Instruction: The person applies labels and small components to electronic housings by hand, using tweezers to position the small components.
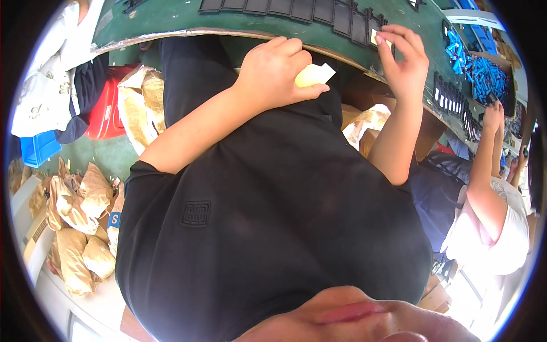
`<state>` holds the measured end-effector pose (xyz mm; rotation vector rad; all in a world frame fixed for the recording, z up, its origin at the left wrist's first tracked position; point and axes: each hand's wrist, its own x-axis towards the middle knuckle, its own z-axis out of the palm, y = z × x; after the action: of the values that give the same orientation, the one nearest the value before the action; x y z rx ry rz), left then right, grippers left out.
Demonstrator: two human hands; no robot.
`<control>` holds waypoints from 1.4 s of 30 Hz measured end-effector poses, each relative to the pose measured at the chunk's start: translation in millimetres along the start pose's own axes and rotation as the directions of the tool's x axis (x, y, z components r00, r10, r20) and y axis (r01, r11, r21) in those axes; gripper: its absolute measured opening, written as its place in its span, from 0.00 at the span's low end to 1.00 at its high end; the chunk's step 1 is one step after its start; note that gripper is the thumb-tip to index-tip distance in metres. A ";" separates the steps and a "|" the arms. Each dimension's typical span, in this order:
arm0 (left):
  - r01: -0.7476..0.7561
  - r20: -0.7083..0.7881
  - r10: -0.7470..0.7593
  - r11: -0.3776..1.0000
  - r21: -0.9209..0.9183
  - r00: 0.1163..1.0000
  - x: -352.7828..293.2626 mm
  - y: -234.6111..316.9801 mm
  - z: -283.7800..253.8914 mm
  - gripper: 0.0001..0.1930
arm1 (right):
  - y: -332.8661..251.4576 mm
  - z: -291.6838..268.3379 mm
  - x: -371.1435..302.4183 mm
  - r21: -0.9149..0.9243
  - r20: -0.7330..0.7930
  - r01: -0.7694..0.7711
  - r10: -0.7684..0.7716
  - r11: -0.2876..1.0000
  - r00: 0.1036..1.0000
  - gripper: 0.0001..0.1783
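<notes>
My left hand (274, 71) is closed around a small pale yellow wad of paper or labels (315, 75), held in front of my body just below the table edge. One whitish corner sticks out past my thumb. At the table's edge, my right hand (403, 50) pinches a small pale yellow label (374, 36) between thumb and fingertips. The label is right at the last of a row of flat black plastic parts (296, 8); I cannot tell whether it touches that part.
The green tabletop (165, 16) curves across the top. A box of blue pieces (487, 77) and more black parts (456, 105) are at the right, where a co-worker's hand (492, 115) reaches in. Brown paper-wrapped bundles (74, 251), a red container (107, 111) and a blue bin (40, 149) stand at left.
</notes>
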<state>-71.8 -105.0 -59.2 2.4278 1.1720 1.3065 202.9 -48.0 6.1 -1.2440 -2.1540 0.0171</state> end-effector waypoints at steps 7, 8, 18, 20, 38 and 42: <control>0.016 0.018 -0.017 0.999 0.043 1.000 0.9 3.1 2.6 0.20 | -78.1 15.4 -24.0 0.242 0.230 0.011 -0.069 0.970 0.971 0.18; 0.004 0.005 -0.004 0.999 0.049 1.000 1.5 3.2 3.6 0.19 | -79.4 20.0 -27.4 0.250 0.237 -0.012 -0.049 0.968 0.970 0.16; 0.033 0.018 -0.035 0.993 0.112 0.999 0.9 9.4 6.2 0.16 | -106.5 25.4 -31.6 0.301 0.140 -0.028 -0.016 0.953 0.990 0.12; 0.051 0.028 -0.055 0.991 0.127 0.998 0.2 9.3 6.0 0.15 | -110.9 26.6 -31.1 0.279 0.140 -0.004 -0.037 0.960 0.989 0.12; 0.092 0.116 -0.102 0.991 0.093 0.988 2.1 7.8 -5.9 0.21 | -45.0 -20.0 42.9 -0.033 0.215 0.011 -0.004 0.999 0.977 0.03; 0.105 0.101 -0.114 0.990 0.091 0.988 0.4 6.2 -6.7 0.21 | -27.3 -8.2 45.8 -0.067 0.271 0.054 -0.034 0.996 0.962 0.03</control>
<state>-73.3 -110.5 -51.9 2.4184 1.3369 1.1047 170.4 -29.6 45.1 -1.2973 -2.4352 0.0943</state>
